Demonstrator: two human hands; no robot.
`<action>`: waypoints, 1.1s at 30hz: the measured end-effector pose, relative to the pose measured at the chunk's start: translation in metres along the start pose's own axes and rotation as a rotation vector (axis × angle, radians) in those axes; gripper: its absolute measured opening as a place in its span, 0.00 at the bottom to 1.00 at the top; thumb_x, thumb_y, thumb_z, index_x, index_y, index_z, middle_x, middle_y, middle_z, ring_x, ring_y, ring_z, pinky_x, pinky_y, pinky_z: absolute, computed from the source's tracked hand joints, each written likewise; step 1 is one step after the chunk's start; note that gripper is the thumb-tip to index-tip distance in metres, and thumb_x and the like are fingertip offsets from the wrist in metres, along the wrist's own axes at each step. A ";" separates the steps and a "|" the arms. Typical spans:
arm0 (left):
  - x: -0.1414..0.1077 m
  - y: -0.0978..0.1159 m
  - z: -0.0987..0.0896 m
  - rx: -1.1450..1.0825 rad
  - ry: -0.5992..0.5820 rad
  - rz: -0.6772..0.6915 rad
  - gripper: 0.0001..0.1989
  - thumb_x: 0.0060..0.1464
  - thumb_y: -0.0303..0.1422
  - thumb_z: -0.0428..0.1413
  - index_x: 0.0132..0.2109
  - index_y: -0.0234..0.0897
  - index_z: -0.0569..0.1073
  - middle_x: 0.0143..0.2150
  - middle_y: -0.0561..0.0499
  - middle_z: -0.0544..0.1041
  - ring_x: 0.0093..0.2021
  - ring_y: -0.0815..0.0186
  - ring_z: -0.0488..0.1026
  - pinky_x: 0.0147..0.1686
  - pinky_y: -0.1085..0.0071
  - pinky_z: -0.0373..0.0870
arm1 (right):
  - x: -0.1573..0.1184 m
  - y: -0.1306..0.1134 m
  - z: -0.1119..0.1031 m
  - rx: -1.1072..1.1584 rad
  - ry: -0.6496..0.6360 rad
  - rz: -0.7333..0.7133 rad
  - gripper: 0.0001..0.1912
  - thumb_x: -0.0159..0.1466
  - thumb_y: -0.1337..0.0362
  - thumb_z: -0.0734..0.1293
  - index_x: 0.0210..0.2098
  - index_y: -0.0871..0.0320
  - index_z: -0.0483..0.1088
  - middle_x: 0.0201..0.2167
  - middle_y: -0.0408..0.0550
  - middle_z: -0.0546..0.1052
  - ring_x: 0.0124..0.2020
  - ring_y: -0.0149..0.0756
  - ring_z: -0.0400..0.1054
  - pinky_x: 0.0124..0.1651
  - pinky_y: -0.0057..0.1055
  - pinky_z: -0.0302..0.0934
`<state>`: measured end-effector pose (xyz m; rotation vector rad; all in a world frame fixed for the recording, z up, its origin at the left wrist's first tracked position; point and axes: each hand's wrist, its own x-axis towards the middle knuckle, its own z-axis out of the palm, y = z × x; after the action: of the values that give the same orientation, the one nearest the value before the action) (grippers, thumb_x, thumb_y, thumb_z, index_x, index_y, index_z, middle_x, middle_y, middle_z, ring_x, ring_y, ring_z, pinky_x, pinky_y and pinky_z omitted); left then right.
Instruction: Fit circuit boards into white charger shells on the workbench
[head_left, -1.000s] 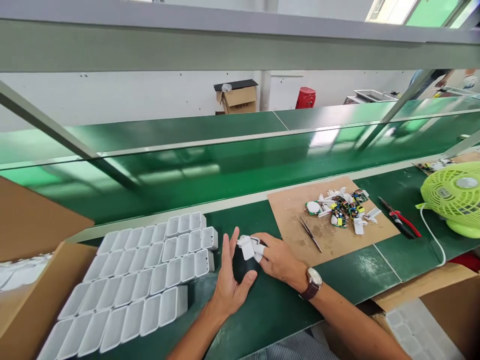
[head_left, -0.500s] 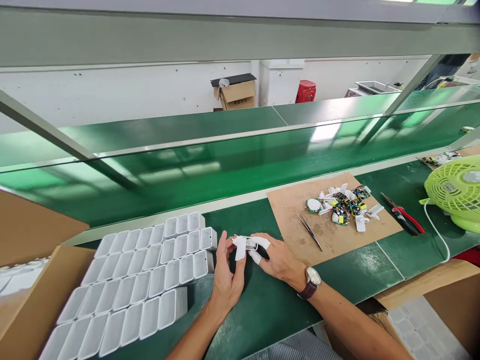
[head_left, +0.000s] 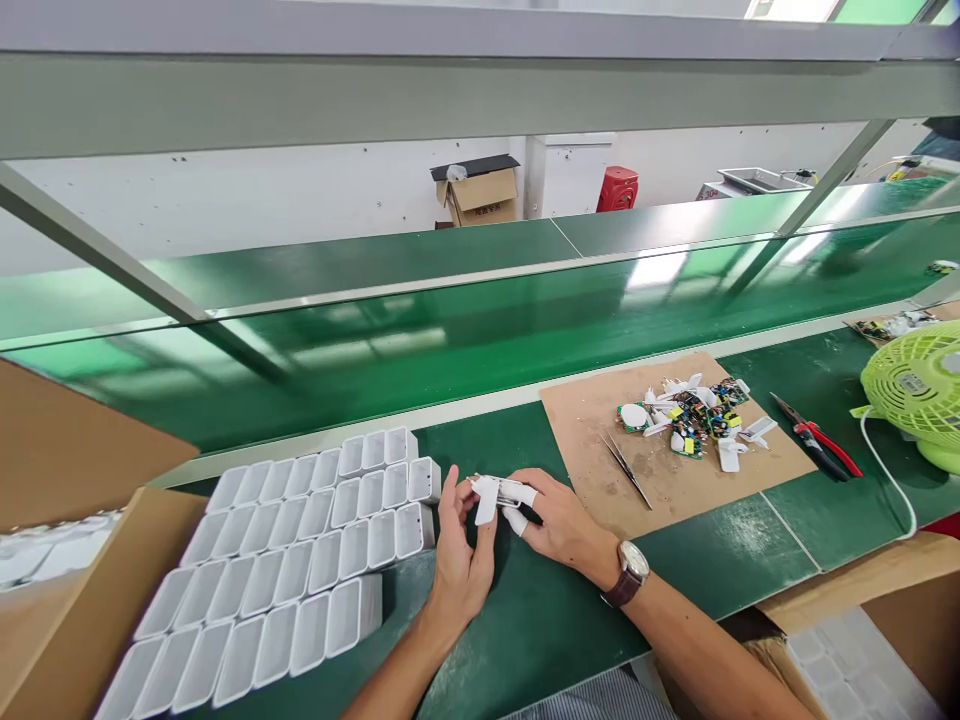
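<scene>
Left hand [head_left: 463, 560], palm turned up and fingers raised, pinches the white part [head_left: 489, 497] beside the right hand [head_left: 559, 520].

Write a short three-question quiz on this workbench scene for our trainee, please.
1. Where do the tweezers lie?
A) on the floor
B) on the brown sheet
C) in a cardboard box
2. True or false: the pliers lie between the brown sheet and the green fan.
3. Fill in the colour: the left hand and right hand hold a small ____ part.
Key: 1 B; 2 true; 3 white.
</scene>
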<state>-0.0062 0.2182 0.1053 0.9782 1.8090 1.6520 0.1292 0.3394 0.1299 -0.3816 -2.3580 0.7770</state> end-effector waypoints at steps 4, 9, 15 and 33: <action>0.001 0.000 0.001 0.019 -0.024 0.065 0.36 0.67 0.42 0.56 0.75 0.47 0.48 0.65 0.39 0.69 0.63 0.54 0.71 0.65 0.47 0.66 | 0.000 0.002 0.005 0.139 0.053 0.054 0.17 0.70 0.69 0.64 0.57 0.53 0.69 0.51 0.55 0.76 0.51 0.42 0.73 0.53 0.43 0.74; 0.002 0.003 0.003 0.119 -0.011 0.321 0.46 0.57 0.36 0.67 0.74 0.48 0.51 0.64 0.40 0.70 0.62 0.53 0.72 0.61 0.49 0.70 | 0.003 -0.003 0.008 0.820 0.104 0.533 0.16 0.69 0.52 0.67 0.51 0.54 0.72 0.43 0.51 0.80 0.43 0.43 0.78 0.45 0.42 0.77; 0.001 0.004 0.002 0.156 0.083 0.440 0.37 0.61 0.33 0.63 0.72 0.47 0.56 0.59 0.42 0.75 0.56 0.56 0.76 0.56 0.54 0.75 | 0.005 -0.016 0.005 1.155 -0.024 0.732 0.25 0.64 0.41 0.70 0.47 0.55 0.73 0.38 0.49 0.82 0.39 0.46 0.80 0.43 0.46 0.76; 0.003 0.009 -0.001 0.212 0.054 0.434 0.39 0.61 0.35 0.63 0.72 0.47 0.53 0.58 0.41 0.74 0.56 0.55 0.75 0.57 0.52 0.74 | 0.005 -0.014 0.007 1.097 -0.038 0.749 0.24 0.65 0.42 0.69 0.48 0.55 0.73 0.41 0.52 0.82 0.41 0.48 0.80 0.44 0.46 0.75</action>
<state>-0.0074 0.2196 0.1144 1.5204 1.9357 1.7664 0.1196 0.3276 0.1360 -0.7302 -1.4208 2.2258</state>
